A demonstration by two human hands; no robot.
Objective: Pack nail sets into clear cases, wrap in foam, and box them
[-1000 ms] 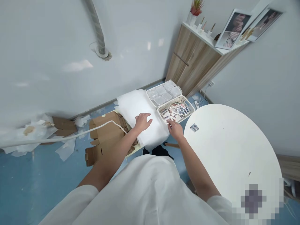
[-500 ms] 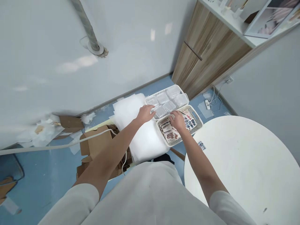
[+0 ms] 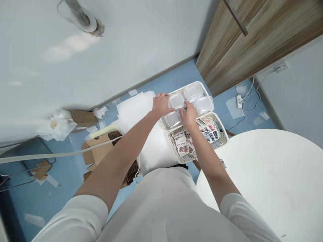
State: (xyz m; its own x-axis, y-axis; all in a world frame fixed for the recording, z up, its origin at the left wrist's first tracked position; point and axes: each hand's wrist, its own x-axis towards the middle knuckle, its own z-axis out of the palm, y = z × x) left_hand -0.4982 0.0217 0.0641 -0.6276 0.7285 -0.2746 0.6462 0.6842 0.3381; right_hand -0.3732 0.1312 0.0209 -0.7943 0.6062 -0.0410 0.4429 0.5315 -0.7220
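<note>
My left hand (image 3: 161, 105) reaches over the left end of a white basket (image 3: 165, 125), fingers spread and thumb stretched toward the clear plastic boxes (image 3: 176, 101) inside. My right hand (image 3: 189, 115) is above the same basket's near side, among the boxes. Its thumb and fingers are bent but apart, and I see nothing held; part of the boxes is hidden below it. Just in front of that basket stands a second white basket (image 3: 224, 136) with printed cards (image 3: 181, 143) and sheets of dark blue press-on nails (image 3: 213, 135). My right forearm crosses it.
White foam sheets (image 3: 156, 148) lie under and beside the baskets. Left of them are flattened cardboard boxes (image 3: 98, 153) and a pale cable (image 3: 63, 155). A round white table (image 3: 264, 174) stands at right, a wooden cabinet (image 3: 242, 50) behind, and a power strip (image 3: 239, 101) on the floor.
My right hand has moved from the card basket up to the basket of clear boxes. My left hand has shifted slightly, its fingers spreading more. The camera view has tilted down.
</note>
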